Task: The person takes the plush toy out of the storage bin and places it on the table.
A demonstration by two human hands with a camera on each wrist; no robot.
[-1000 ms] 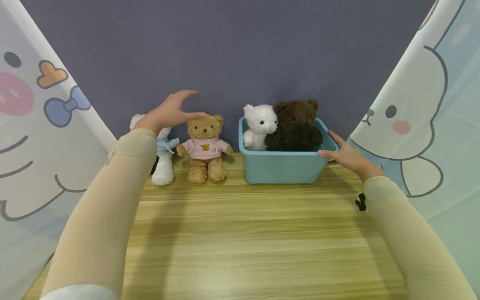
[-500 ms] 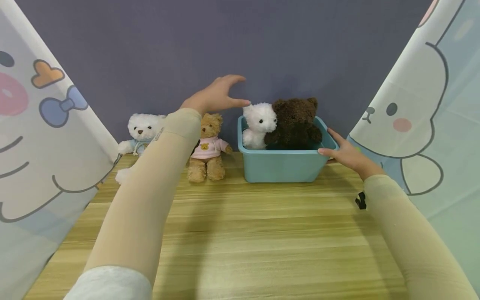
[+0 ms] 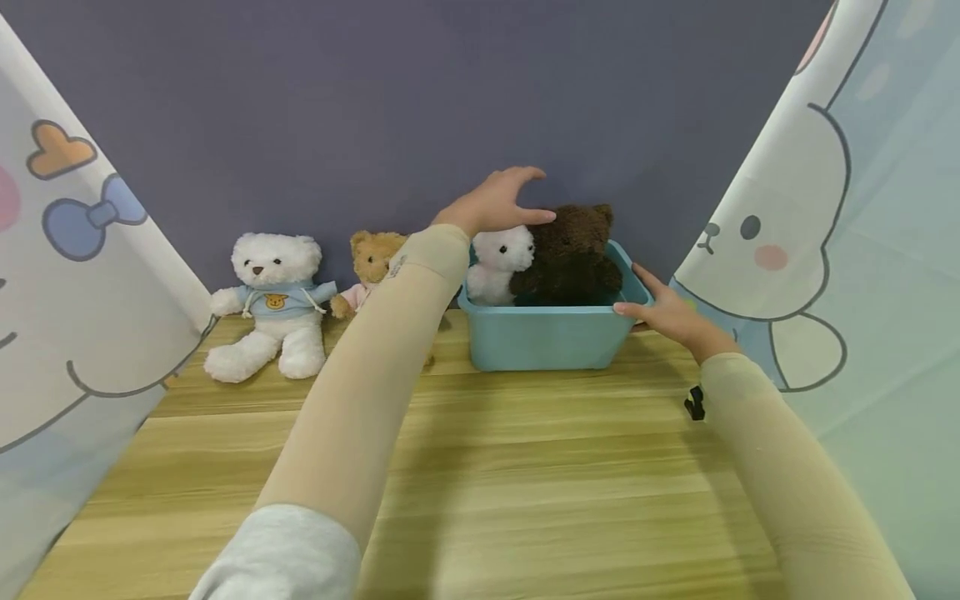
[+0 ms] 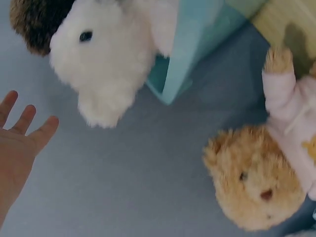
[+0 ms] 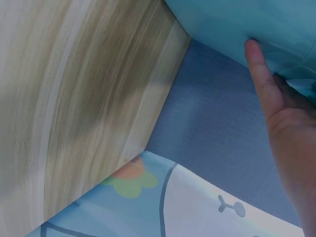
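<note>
The left hand [image 3: 495, 202] hovers with fingers spread over the heads of the small white bear [image 3: 498, 262] and the dark brown bear [image 3: 572, 254], both sitting in the teal bin [image 3: 551, 337] at the far side of the bench [image 3: 525, 467]. It holds nothing; the left wrist view shows the open palm [image 4: 19, 143] just clear of the white bear's [image 4: 106, 64] fur. The right hand [image 3: 667, 317] rests against the bin's right corner, fingers laid flat on the wall and rim, thumb on the plastic [image 5: 256, 64].

My guess is that this is the reach, with the bin being steadied. Taking a bear would call for the left hand to drop and close round a head, and the two bears are pressed together, so picking one cleanly may drag the other.

Left of the bin, the tan bear in a pink hoodie [image 3: 371, 267] sits half hidden behind the left sleeve [image 3: 375, 367]; farther left sits the white bear in a blue hoodie [image 3: 270, 304]. Cartoon-printed curtains [image 3: 862, 250] hang on both sides.
</note>
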